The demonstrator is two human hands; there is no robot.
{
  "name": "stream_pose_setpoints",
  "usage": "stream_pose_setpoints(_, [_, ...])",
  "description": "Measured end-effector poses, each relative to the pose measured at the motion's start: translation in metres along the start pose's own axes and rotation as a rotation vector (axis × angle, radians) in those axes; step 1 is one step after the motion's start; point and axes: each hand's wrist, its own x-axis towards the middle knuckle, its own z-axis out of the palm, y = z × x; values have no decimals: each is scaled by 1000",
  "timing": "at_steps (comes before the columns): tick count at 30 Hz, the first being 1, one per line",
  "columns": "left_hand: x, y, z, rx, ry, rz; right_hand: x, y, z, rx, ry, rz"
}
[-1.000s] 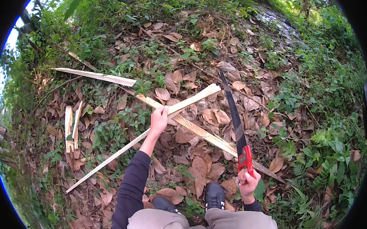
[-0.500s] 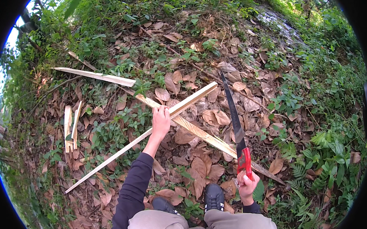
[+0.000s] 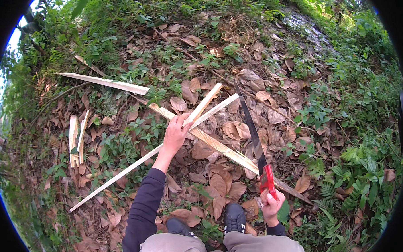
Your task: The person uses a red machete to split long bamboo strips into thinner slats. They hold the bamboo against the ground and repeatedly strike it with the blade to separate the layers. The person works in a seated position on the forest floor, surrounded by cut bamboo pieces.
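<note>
The left hand [image 3: 175, 133] reaches forward and low over the leaf-covered ground [image 3: 221, 187]. Its fingers [image 3: 180, 120] are closed on a long pale wooden strip [image 3: 136, 166], which runs from the near left of the scene up toward the far right, where its tip ends near the saw blade. A shorter pale strip [image 3: 204, 103] lies just beside the hand and rises toward the far right; whether the fingers also grip this piece cannot be determined. A broader split slat [image 3: 220, 147] passes under both strips, running from the far left down to the near right.

The right hand [image 3: 271, 205] is clenched around the red handle [image 3: 267, 180] of a hand saw [image 3: 251, 128]. The dark blade points away from the person, and its lower part crosses the broad slat just above the handle.

Further left, a long split board [image 3: 104, 83] lies on the ground, well apart from the hands. Several short pale offcuts [image 3: 76, 137] lie side by side at the far left. Two dark shoes [image 3: 235, 217] stand on the dry leaves at the near edge, between the two forearms. Green plants [image 3: 345, 165] border the right side.
</note>
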Motion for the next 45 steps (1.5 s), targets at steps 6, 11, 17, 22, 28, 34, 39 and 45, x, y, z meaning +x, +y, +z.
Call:
stream_pose_setpoints(6, [24,-4,-22,87,-219,149,2,-2,-7,6,42,-11])
stream_pose_setpoints(11, [38,-10,-27,-34,-291,166,2,-3,-8,45,61,15])
stream_pose_setpoints(17, [22,-3,-23,-134,-154,28,2,1,-10,86,83,19])
stream_pose_setpoints(22, [6,-3,-11,-56,4,136,3,5,-10,93,77,31])
stream_pose_setpoints(28, [7,-5,-10,52,16,271,3,6,-8,100,71,38])
stream_pose_setpoints(34, [20,-3,-24,-73,-199,124,-2,7,-7,36,47,27])
stream_pose_setpoints(39, [24,-1,-24,9,-229,263,-12,6,-10,-17,29,22])
stream_pose_setpoints(45, [15,3,-20,-55,-284,170,-19,0,-18,-125,22,23])
